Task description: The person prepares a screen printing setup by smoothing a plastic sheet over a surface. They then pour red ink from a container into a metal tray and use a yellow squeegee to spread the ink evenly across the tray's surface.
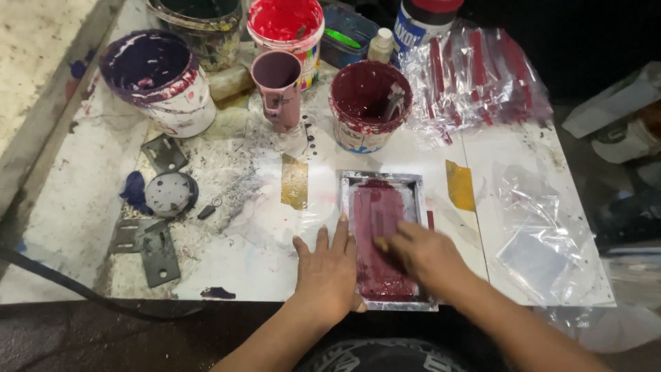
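Both hands (pixel 375 265) on maroon-inked tray (pixel 385 238)

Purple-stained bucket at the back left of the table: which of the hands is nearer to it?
Left. The left hand lies flat beside the metal tray, on the side towards the purple-stained bucket. The right hand rests inside the tray, farther away.

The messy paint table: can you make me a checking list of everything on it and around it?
Surface: white table, stained with paint.
Job's things: metal tray with dark red paint.
Clutter: purple bucket, red bucket, maroon bucket, mauve cup, metal plates, plastic bags.
Grippers: left hand flat at the tray's left edge; right hand on the paint.
Cables: black cable at the front left edge.
Surroundings: dark floor; details unclear.
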